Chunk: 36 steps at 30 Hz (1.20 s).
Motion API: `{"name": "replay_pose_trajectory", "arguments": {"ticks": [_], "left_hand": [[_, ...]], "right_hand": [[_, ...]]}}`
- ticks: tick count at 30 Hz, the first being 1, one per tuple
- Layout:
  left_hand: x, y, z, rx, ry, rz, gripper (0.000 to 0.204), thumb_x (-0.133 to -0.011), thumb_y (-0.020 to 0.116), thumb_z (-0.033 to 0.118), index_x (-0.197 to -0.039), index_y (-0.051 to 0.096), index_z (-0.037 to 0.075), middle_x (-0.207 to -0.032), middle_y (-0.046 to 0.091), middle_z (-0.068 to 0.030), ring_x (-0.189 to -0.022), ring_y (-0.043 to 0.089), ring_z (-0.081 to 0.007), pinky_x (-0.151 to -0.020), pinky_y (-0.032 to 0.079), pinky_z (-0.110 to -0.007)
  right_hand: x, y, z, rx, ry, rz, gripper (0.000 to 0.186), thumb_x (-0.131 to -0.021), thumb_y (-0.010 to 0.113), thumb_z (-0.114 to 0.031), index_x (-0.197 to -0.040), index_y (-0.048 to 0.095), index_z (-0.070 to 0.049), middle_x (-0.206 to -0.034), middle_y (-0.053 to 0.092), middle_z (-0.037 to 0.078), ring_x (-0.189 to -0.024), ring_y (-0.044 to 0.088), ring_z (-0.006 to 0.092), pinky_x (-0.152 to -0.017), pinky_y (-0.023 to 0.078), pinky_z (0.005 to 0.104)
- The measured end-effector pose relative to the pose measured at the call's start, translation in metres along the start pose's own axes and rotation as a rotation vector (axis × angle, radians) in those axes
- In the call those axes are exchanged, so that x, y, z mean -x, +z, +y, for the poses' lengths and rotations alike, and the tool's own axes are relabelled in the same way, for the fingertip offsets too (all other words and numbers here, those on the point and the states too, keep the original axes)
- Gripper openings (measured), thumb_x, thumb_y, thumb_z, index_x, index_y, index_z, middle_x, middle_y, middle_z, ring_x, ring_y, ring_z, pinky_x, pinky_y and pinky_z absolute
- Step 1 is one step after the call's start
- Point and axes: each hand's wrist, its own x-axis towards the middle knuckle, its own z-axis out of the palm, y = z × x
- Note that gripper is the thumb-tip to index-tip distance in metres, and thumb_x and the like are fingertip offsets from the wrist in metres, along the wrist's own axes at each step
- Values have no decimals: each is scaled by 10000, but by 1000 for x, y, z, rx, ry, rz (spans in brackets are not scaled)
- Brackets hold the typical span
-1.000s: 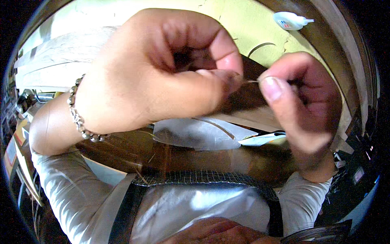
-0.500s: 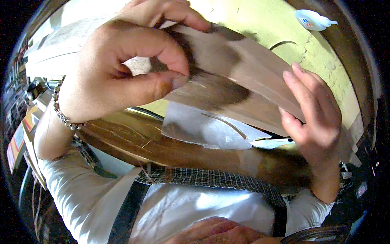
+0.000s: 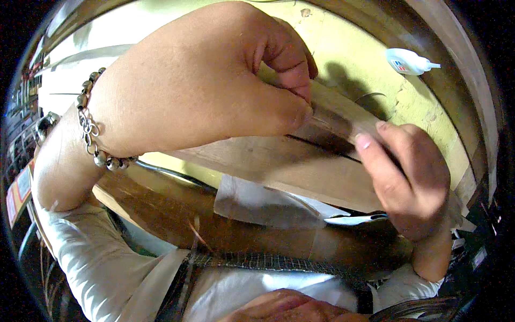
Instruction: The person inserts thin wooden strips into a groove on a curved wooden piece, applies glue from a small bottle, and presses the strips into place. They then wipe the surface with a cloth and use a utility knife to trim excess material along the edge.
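Observation:
Stretched over the work surface is a thin, flat brown wooden board (image 3: pixel 316 166), with a narrow dark gap or line running along it. My left hand (image 3: pixel 204 86), wearing a beaded bracelet (image 3: pixel 88 126), is bent over the board with thumb and forefinger pressed together. Whatever sits in that pinch is too small or hidden to make out. At the board's right end my right hand (image 3: pixel 413 180) grips its edge, fingertips on the upper face and the thumb out of sight. The left hand covers much of the board's left part.
A white squeeze bottle (image 3: pixel 406 61) lies on the yellow surface (image 3: pixel 348 40) at the far right. Between the board and my body are a grey translucent sheet (image 3: pixel 249 201) and the brown curved table edge (image 3: pixel 161 198). Cluttered items stand at the far left.
My left hand has moved right along the board and looks larger. The board has tilted, and the fingers of my right hand are more bent over its end.

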Motion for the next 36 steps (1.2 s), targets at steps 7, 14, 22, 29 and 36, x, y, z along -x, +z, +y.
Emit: {"name": "replay_pose_trajectory", "arguments": {"ticks": [7,14,22,29,36], "left_hand": [[-2,10,-6,-58,49,5,83,-783,751,49,-827,694,9,-1064,662,-128,-987,627,-174,-812,492,-289],[7,27,0,119,58,174,101,-768,750,20,-771,649,18,-1079,664,-141,-912,636,-164,-786,504,-288],[3,19,-13,49,60,139,134,-765,755,39,-758,622,20,-1059,660,-148,-866,628,-151,-760,509,-284],[6,30,8,147,18,192,135,-772,733,47,-750,603,16,-1069,651,-148,-823,627,-127,-759,533,-280],[0,22,9,49,-13,157,120,-768,716,25,-742,600,14,-1086,645,-153,-840,650,-134,-754,559,-287]], "right_hand": [[2,4,-5,34,24,-51,383,-765,701,-86,-1148,696,-97,-1017,630,206,-814,647,345,-689,572,407],[-7,-2,-5,-3,45,-143,404,-760,704,-97,-1163,705,-122,-990,625,191,-799,645,333,-664,565,399],[-10,-5,-6,4,30,-159,402,-752,704,-110,-1154,721,-128,-977,626,185,-789,643,322,-646,554,381],[-8,-2,-5,31,15,-109,413,-746,696,-119,-1158,725,-139,-986,630,183,-767,639,306,-626,543,371],[-12,-3,-3,51,-3,-108,452,-742,697,-133,-1194,712,-151,-956,609,160,-721,611,281,-587,520,353]]}}
